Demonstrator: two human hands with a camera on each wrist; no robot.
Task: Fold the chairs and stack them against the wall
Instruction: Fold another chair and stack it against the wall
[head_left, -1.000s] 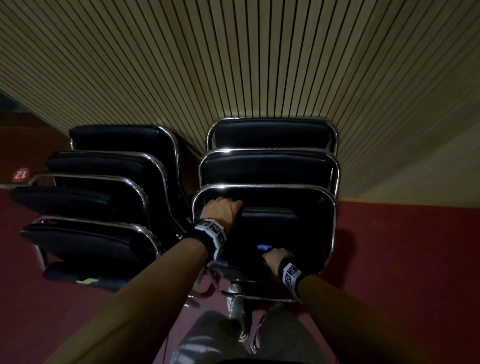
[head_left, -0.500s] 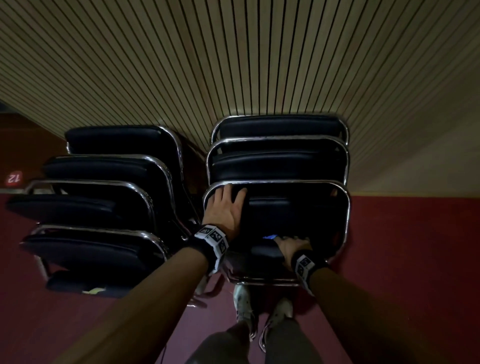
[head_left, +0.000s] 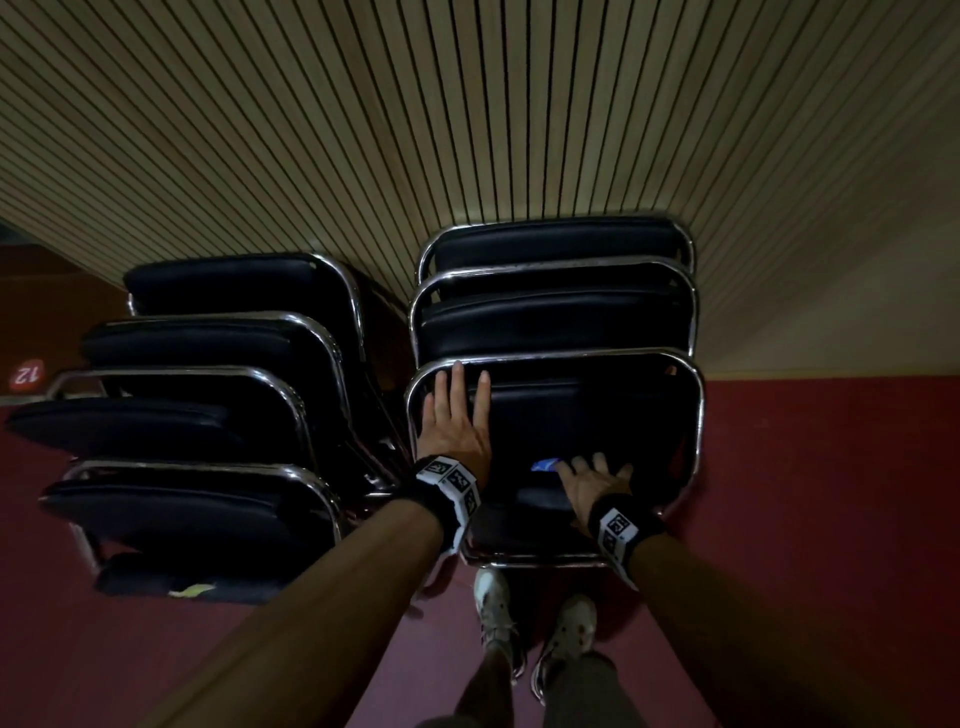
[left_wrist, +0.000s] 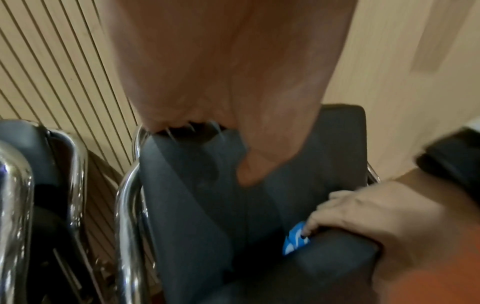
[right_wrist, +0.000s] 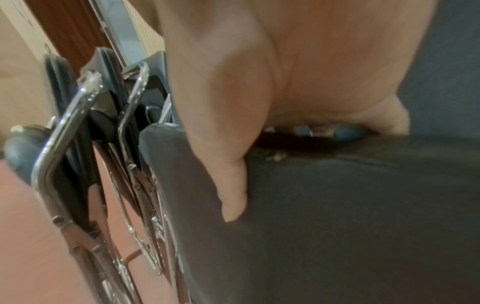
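— Left hand (head_left: 453, 426) lying flat, fingers straight, pressing on the front chair (head_left: 582, 415) just inside its chrome frame (head_left: 550, 356). Right hand (head_left: 592, 480) spreading loosely over the seat edge, gripping nothing.

— Handling how?

— Probably stiff and fairly heavy; likely grabbing best by the frame, not the slick padding. Leaning third in a stack against the wall (head_left: 467, 130).

— Hidden?

— Chair legs; blue scrap (left_wrist: 294, 240) unclear.

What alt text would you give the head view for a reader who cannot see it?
Both hands press flat on the front folded chair of a right-hand stack against a slatted wall: the left hand near its chrome top rail, the right hand lower on the black padding. A second stack of folded chairs stands to the left on red floor.
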